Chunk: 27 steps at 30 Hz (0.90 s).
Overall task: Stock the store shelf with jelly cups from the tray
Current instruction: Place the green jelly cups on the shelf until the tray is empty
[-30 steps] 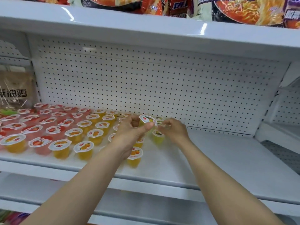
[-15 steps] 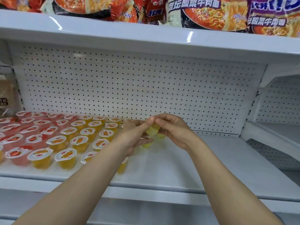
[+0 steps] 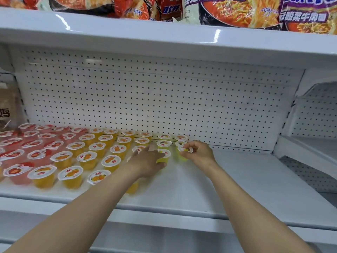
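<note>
A white metal store shelf (image 3: 228, 183) with a perforated back panel (image 3: 155, 106) fills most of the view, and above it a second shelf carries packs of instant noodles (image 3: 240, 11). Rows of jelly cups (image 3: 76, 156) cover the left part of the shelf board: red ones at the far left, orange-yellow ones to their right, all upright with printed foil lids. A brown packet (image 3: 7, 110) stands at the left edge behind them. Both bare forearms reach in from below. The left hand (image 3: 147, 163) lies at the right end of the rows with its fingers curled round a yellow jelly cup (image 3: 163, 157) that stands on the board. The right hand (image 3: 198, 152) is just beside it, pinching the lid rim of another yellow-green jelly cup (image 3: 183, 152) between thumb and fingertips, this cup set on the board next to the last column.
</note>
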Tool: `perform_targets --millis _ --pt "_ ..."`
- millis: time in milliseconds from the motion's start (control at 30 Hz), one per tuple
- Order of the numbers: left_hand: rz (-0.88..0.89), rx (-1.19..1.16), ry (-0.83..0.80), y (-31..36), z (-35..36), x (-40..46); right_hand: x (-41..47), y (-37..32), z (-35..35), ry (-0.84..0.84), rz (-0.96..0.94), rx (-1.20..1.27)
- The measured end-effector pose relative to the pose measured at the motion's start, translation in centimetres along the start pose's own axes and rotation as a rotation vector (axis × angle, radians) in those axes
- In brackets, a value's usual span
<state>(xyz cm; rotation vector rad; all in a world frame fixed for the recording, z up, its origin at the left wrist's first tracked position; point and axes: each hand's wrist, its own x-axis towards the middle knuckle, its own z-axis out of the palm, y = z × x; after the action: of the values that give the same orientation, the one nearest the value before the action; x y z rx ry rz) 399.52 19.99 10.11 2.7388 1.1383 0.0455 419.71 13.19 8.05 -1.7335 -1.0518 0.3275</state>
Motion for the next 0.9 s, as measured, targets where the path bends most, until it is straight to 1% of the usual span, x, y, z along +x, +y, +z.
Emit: perform_targets --millis 167,367,600,667,733,833,900 --pt "-0.011 -0.022 -0.008 -0.2 0.2 0.0 0.3 0.6 0.4 0.003 0.023 -0.092" --pt "-0.006 -0.031 -0.017 0.2 0.0 -0.1 0.2 0.8 1.0 0.013 0.058 -0.144" --pt "0.004 -0.077 0.022 0.3 0.0 -0.2 -0.3 -0.3 0.9 0.008 0.091 -0.281" --pt "0.028 -0.098 0.071 -0.2 -0.6 -0.6 -0.5 -1.5 0.8 0.080 0.048 -0.325" --pt "0.038 -0.159 0.172 -1.2 -1.8 -1.3 -0.5 -3.5 1.0 0.136 -0.037 -0.399" --pt "-0.042 -0.306 0.348 -4.0 -4.1 -2.9 -0.7 -7.6 2.5 0.101 -0.178 -0.527" --pt "-0.114 -0.299 0.443 -6.7 -5.6 -4.5 -1.3 -10.9 4.6 0.053 -0.291 -0.617"
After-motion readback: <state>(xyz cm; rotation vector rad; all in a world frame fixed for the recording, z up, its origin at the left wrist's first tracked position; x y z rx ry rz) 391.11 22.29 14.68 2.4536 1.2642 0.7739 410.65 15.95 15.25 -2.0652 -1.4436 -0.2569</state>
